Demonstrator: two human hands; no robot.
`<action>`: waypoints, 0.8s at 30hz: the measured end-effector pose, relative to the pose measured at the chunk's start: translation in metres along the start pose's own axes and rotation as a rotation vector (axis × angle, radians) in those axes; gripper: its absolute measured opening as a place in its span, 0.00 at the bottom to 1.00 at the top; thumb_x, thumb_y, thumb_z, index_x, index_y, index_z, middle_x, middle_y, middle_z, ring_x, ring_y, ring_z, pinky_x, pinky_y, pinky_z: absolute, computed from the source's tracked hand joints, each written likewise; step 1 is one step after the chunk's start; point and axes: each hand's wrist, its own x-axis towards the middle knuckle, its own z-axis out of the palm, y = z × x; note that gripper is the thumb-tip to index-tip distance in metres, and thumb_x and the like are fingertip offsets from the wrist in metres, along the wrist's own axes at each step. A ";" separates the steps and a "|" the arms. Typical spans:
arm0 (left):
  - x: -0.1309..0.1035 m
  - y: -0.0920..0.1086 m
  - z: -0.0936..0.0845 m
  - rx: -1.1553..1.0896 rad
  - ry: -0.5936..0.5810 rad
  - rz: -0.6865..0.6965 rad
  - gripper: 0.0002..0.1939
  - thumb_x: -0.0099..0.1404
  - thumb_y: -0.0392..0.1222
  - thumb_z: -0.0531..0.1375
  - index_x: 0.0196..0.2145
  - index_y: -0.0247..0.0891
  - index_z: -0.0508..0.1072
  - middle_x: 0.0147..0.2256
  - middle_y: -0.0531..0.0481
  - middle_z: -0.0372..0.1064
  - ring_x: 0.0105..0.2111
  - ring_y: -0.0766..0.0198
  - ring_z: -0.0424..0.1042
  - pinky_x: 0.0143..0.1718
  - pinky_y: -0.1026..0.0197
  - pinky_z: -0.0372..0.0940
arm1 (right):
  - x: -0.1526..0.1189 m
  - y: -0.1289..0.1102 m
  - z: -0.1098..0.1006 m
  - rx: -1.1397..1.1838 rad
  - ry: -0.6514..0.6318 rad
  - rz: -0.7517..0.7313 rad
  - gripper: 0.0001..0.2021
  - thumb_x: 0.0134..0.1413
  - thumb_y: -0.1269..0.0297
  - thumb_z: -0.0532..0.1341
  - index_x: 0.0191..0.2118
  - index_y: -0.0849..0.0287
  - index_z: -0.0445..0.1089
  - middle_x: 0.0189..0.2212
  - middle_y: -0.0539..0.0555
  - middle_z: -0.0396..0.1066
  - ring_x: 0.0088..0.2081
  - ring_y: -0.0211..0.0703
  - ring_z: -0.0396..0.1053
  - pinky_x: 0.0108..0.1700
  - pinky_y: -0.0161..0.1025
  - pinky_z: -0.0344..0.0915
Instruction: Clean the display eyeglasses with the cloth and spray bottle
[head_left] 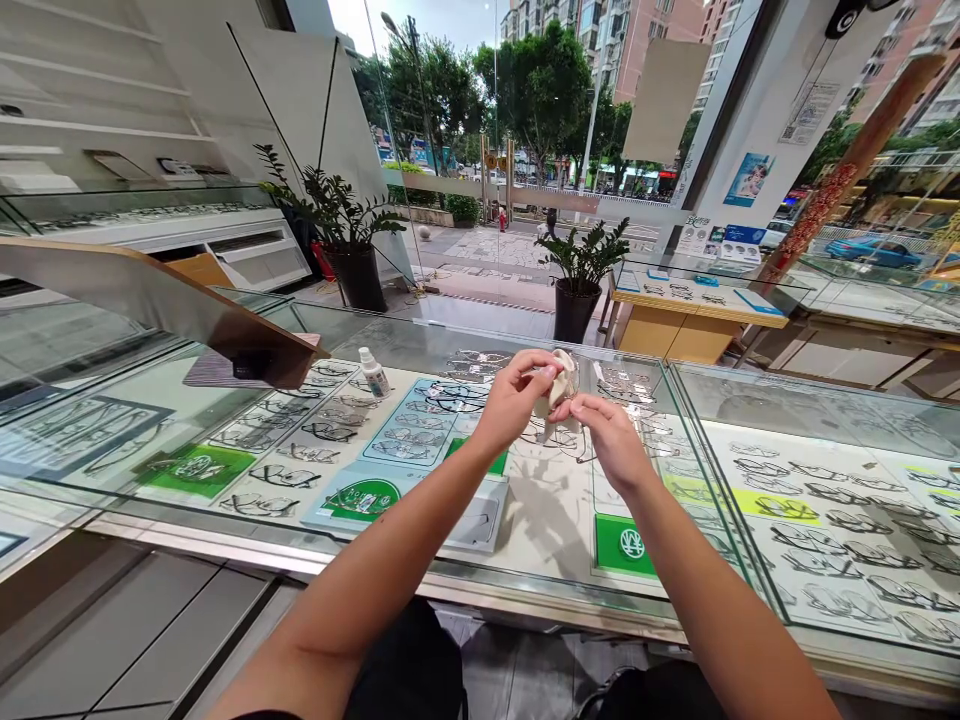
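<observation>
Over the glass counter, my left hand (517, 395) is closed on a pale cream cloth (561, 372), pinching it between thumb and fingers. Just to its right, my right hand (613, 440) is closed, its fingertips pinched on thin-framed eyeglasses (581, 452) that are mostly hidden by the cloth and fingers. Both hands nearly meet, with the cloth folded between them. Beneath them, rows of eyeglass frames (454, 395) lie inside the display case. A small white spray bottle (373, 372) stands on the counter to the left of my hands.
The glass counter (360, 545) runs across in front of me, and a second glass case (847, 500) adjoins it on the right. A tilted mirror or panel (150, 300) rests on the counter's left. Beyond stand potted plants (576, 300) by the glass shopfront.
</observation>
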 end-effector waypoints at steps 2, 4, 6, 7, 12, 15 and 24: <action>0.000 -0.001 0.000 -0.032 0.013 -0.041 0.15 0.66 0.53 0.68 0.37 0.37 0.77 0.46 0.46 0.71 0.37 0.66 0.69 0.38 0.63 0.67 | 0.000 -0.001 0.000 -0.035 -0.022 0.006 0.12 0.66 0.56 0.62 0.34 0.53 0.79 0.37 0.52 0.77 0.46 0.50 0.71 0.58 0.47 0.61; 0.000 -0.001 0.000 -0.072 0.019 -0.113 0.17 0.63 0.53 0.71 0.37 0.37 0.74 0.44 0.48 0.71 0.33 0.68 0.68 0.36 0.64 0.66 | -0.001 -0.001 0.001 -0.067 -0.040 0.008 0.13 0.67 0.55 0.62 0.34 0.53 0.79 0.37 0.53 0.77 0.47 0.50 0.72 0.57 0.47 0.61; 0.000 -0.001 -0.001 -0.122 0.019 -0.199 0.21 0.60 0.54 0.73 0.39 0.38 0.72 0.41 0.50 0.70 0.33 0.69 0.67 0.36 0.64 0.66 | -0.001 0.000 0.000 -0.079 -0.058 0.005 0.13 0.67 0.54 0.62 0.34 0.53 0.79 0.37 0.53 0.77 0.47 0.50 0.72 0.57 0.47 0.62; 0.000 0.000 -0.001 -0.153 0.019 -0.241 0.23 0.58 0.54 0.74 0.39 0.38 0.71 0.40 0.51 0.69 0.33 0.70 0.68 0.36 0.64 0.66 | -0.001 0.000 0.000 -0.079 -0.068 0.002 0.13 0.67 0.53 0.62 0.34 0.53 0.79 0.37 0.53 0.77 0.47 0.50 0.72 0.57 0.47 0.62; 0.001 0.004 -0.003 -0.258 0.044 -0.362 0.30 0.50 0.53 0.78 0.33 0.38 0.63 0.38 0.52 0.70 0.33 0.70 0.69 0.37 0.64 0.66 | -0.001 0.000 -0.001 -0.078 -0.088 -0.025 0.14 0.68 0.53 0.61 0.35 0.54 0.78 0.37 0.53 0.77 0.47 0.50 0.73 0.56 0.46 0.63; 0.002 0.005 -0.004 -0.207 0.003 -0.360 0.31 0.52 0.56 0.77 0.27 0.38 0.60 0.30 0.55 0.66 0.28 0.71 0.65 0.32 0.66 0.61 | -0.001 -0.001 -0.001 -0.091 -0.081 -0.026 0.14 0.68 0.53 0.61 0.34 0.54 0.77 0.37 0.53 0.78 0.46 0.49 0.73 0.56 0.46 0.63; 0.003 -0.002 -0.012 -0.013 -0.251 -0.394 0.29 0.65 0.68 0.64 0.28 0.35 0.74 0.25 0.51 0.66 0.27 0.66 0.61 0.31 0.62 0.57 | -0.001 -0.004 -0.002 -0.098 -0.084 -0.011 0.15 0.66 0.50 0.62 0.34 0.54 0.79 0.38 0.53 0.78 0.47 0.50 0.73 0.57 0.46 0.62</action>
